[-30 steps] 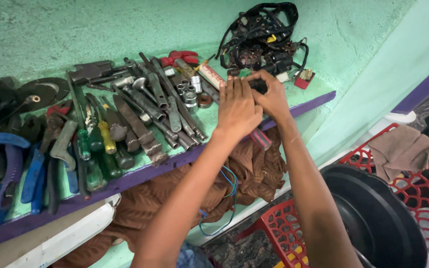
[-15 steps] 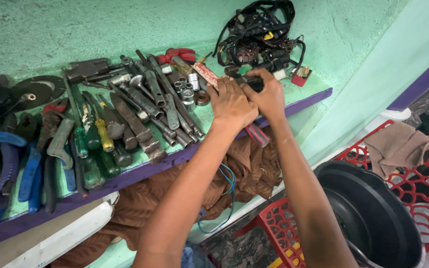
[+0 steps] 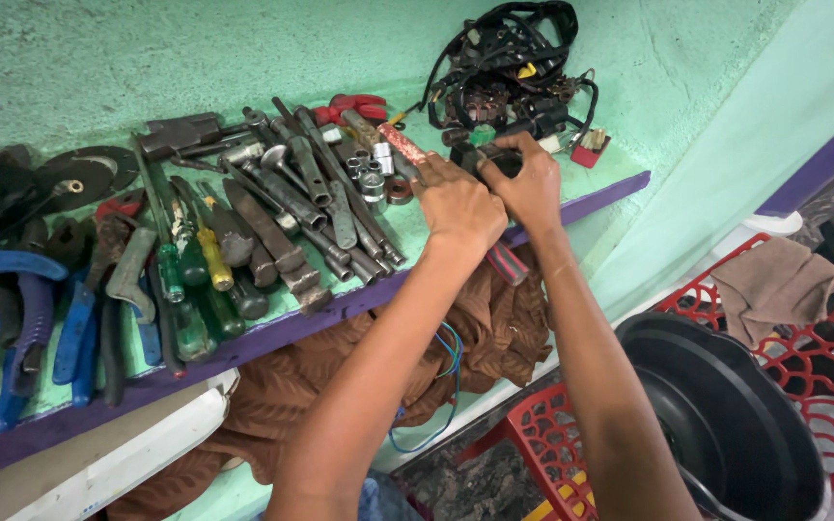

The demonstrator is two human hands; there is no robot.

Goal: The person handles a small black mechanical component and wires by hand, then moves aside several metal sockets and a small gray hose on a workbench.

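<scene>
I see a small black part [image 3: 494, 159] on the green shelf [image 3: 620, 174], just in front of a messy bundle of black wires [image 3: 509, 72]. My two hands are closed around it, so most of it is hidden. I cannot tell its shape.

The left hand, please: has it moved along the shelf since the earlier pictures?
No. The left hand lies just right of the small silver sockets on the green shelf, as before, close against the right hand.

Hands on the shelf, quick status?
Left hand and right hand together, gripping a small dark part. Wire bundle just behind. Sockets beside.
</scene>
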